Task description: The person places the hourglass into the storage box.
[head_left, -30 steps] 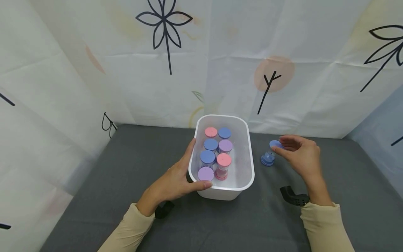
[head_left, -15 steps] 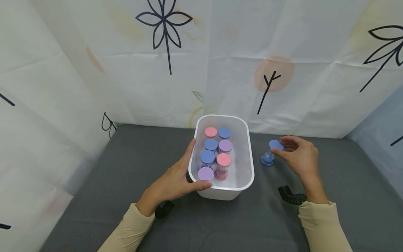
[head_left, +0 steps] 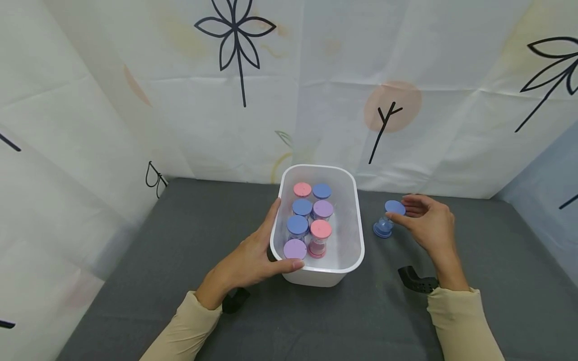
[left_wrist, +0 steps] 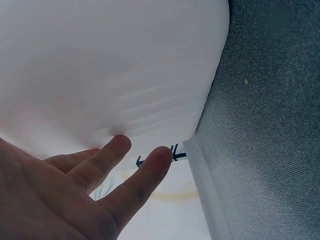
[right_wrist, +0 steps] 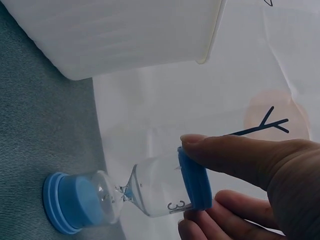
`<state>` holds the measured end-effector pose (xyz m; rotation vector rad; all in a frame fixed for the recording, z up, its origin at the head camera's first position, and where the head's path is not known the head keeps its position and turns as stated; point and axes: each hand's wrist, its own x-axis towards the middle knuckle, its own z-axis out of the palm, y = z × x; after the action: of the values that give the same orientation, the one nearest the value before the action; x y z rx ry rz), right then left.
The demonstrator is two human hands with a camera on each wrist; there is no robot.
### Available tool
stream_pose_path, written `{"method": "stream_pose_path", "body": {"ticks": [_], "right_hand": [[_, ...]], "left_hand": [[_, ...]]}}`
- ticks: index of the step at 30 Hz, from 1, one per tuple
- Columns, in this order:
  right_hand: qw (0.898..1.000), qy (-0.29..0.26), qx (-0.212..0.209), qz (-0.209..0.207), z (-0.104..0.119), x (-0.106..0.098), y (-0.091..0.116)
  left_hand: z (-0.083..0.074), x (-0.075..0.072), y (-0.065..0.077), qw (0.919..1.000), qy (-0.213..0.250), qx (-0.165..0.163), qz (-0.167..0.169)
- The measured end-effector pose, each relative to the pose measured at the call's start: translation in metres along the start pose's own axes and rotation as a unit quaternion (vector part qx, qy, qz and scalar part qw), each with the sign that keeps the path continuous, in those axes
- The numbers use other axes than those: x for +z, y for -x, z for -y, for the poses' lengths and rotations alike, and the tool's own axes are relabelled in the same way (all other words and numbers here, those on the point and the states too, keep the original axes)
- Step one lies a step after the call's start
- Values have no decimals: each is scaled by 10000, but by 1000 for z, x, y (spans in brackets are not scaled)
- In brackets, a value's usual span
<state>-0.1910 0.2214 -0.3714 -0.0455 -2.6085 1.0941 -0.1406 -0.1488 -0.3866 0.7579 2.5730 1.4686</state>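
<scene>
In the head view a blue sand timer [head_left: 383,229] stands on the dark cloth to the right of a white plastic bin [head_left: 351,240]. My right hand [head_left: 431,223] pinches its blue top cap [right_wrist: 196,179] between thumb and fingers. In the right wrist view the glass carries a "3", and blue sand lies in the bulb at the base. My left hand [head_left: 253,255] holds the bin's near left corner, thumb over the front rim and fingers [left_wrist: 135,190] along the outer wall. Inside the bin stand several timers with pink, blue and purple caps, such as a pink timer [head_left: 320,235].
A dark grey cloth [head_left: 180,240] covers the table. Behind it hangs a pale curtain [head_left: 325,110] with flower and leaf drawings, meeting the table's back edge just beyond the bin. A black wrist mount [head_left: 417,281] sits below my right hand.
My right hand has shifted slightly left, and the timer's top cap has come a little further into sight. The left hand and the bin stay put.
</scene>
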Motion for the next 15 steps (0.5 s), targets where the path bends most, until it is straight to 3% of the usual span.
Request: {"method": "stream_pose_path", "body": {"ticks": [15], "right_hand": [[9976,-10,396,567,-7,5,-2]], "left_hand": [[1,0,-1,10000,12,3,-6]]}}
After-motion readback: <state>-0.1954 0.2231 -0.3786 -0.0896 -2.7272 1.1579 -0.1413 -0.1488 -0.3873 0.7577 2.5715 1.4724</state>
